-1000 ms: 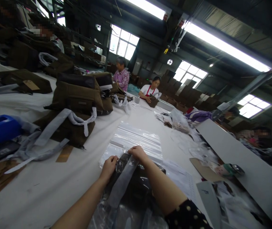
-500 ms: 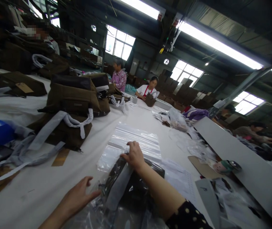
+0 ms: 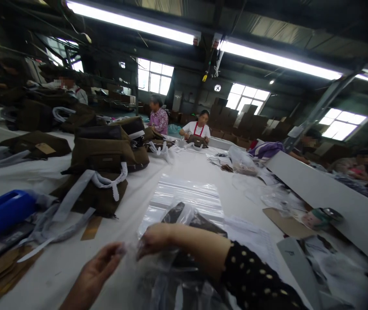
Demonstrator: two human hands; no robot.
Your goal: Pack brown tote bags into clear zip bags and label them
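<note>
A dark bag in a clear plastic bag (image 3: 184,284) lies in front of me on the white table. My left hand (image 3: 101,262) pinches the edge of clear plastic between thumb and fingers, left of the dark bag. My right hand (image 3: 151,241) reaches across the dark bag to its left side; its fingers are bent down at the plastic and blurred, so what they hold is hard to make out. Beyond, a stack of flat clear plastic bags (image 3: 187,189) lies partly under the wrapped bag.
Brown bags (image 3: 101,148) with pale wrapped straps are piled at left, near a blue object (image 3: 6,213) and brown tags (image 3: 3,271). At right are papers (image 3: 251,241), a jar (image 3: 321,218) and a white board (image 3: 326,202). Several people work farther back.
My right hand has moved left and down from the top of the wrapped bag. My left hand has closed on the plastic. The view has tilted and shifted.
</note>
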